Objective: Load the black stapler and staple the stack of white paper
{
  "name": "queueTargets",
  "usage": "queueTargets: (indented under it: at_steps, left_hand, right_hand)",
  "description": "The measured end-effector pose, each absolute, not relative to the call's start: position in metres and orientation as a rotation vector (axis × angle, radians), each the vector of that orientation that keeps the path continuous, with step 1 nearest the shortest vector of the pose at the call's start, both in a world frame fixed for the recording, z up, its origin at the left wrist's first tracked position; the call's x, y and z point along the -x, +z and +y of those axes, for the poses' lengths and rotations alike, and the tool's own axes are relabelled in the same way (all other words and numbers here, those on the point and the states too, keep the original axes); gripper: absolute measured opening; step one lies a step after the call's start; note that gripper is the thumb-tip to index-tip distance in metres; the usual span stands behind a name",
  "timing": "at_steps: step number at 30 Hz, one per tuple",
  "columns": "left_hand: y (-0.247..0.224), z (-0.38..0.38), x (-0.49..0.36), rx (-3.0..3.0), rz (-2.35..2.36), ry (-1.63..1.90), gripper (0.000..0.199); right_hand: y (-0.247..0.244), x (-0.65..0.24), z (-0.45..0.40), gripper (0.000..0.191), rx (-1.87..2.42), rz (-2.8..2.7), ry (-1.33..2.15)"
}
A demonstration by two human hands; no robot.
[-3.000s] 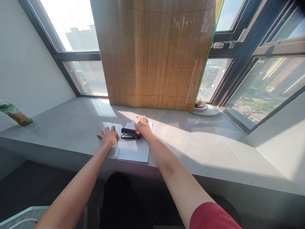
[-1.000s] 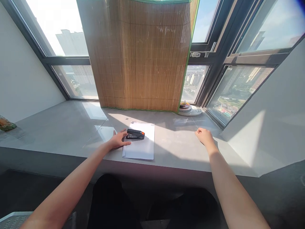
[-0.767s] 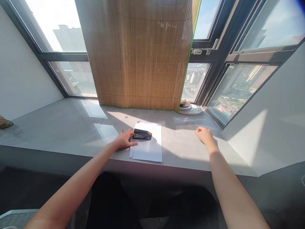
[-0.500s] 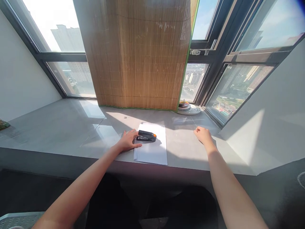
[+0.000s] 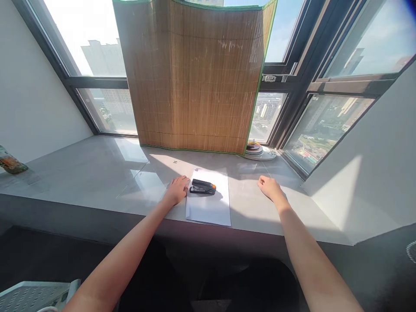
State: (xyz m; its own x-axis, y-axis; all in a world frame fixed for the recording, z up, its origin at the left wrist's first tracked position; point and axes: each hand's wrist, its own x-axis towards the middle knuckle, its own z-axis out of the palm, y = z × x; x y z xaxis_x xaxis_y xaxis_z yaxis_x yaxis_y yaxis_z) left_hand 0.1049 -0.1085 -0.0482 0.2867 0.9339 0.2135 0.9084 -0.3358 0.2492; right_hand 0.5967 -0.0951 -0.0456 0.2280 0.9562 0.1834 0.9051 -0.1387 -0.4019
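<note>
A black stapler [image 5: 203, 187] with an orange tip lies on white paper sheets [image 5: 208, 211] on the windowsill. My left hand [image 5: 177, 190] rests palm down at the paper's left edge, just left of the stapler. Its fingers are stretched out and hold nothing; the stapler lies apart from them. Off to the right of the paper, my right hand [image 5: 269, 188] rests on the sill as a loose fist, with nothing visible in it.
A bamboo mat [image 5: 201, 86] with green edging stands against the window behind the sill [image 5: 97, 177]. Stacked plates [image 5: 260, 152] are at the back right. A patterned packet [image 5: 12, 162] lies far left. Two tiny dark pieces [image 5: 175, 162] lie behind the paper. A perforated basket [image 5: 35, 294] is low left.
My left hand has drawn its spread fingers together and come away from the stapler. My right hand has shifted slightly left and down, still closed. The view has tilted up and turned slightly left.
</note>
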Motion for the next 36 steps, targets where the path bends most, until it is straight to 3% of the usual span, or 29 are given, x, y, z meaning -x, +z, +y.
queueTargets:
  at_steps: [3, 7, 9, 11, 15, 21, 26, 30, 36]
  left_hand:
    - [-0.045, -0.111, -0.105, -2.487, 1.751, 0.481, 0.056]
    - [-0.042, -0.112, -0.104, -2.515, 1.762, 0.443, 0.054]
    - [-0.042, -0.113, -0.104, -2.510, 1.771, 0.431, 0.052]
    - [-0.042, -0.113, -0.105, -2.508, 1.769, 0.425, 0.053]
    - [-0.043, -0.113, -0.105, -2.499, 1.784, 0.420, 0.052]
    - [-0.045, -0.112, -0.105, -2.503, 1.802, 0.466, 0.048]
    - [-0.047, -0.114, -0.102, -2.524, 1.738, 0.497, 0.048]
    - [-0.049, -0.111, -0.101, -2.517, 1.729, 0.518, 0.053]
    - [-0.025, -0.060, -0.153, -2.624, 1.495, 0.701, 0.038]
  right_hand:
    - [-0.043, -0.593, -0.099, 0.016, 1.948, -1.794, 0.216]
    - [-0.027, -0.566, -0.104, 0.034, 1.435, -2.010, 0.652]
    - [-0.012, -0.534, -0.102, 0.033, 1.261, -2.080, 0.783]
    - [0.004, -0.492, -0.098, 0.027, 1.047, -2.203, 0.833]
    - [0.020, -0.401, -0.092, 0.049, 0.767, -2.453, 0.747]
    - [0.003, -0.357, -0.080, 0.031, 0.834, -2.420, 0.631]
    - [-0.006, -0.433, -0.046, 0.045, 0.846, -1.877, 0.838]
    - [-0.015, -0.499, -0.016, 0.057, 1.111, -1.443, 0.524]
    - [-0.024, -0.505, -0.005, 0.043, 1.312, -1.550, 0.344]
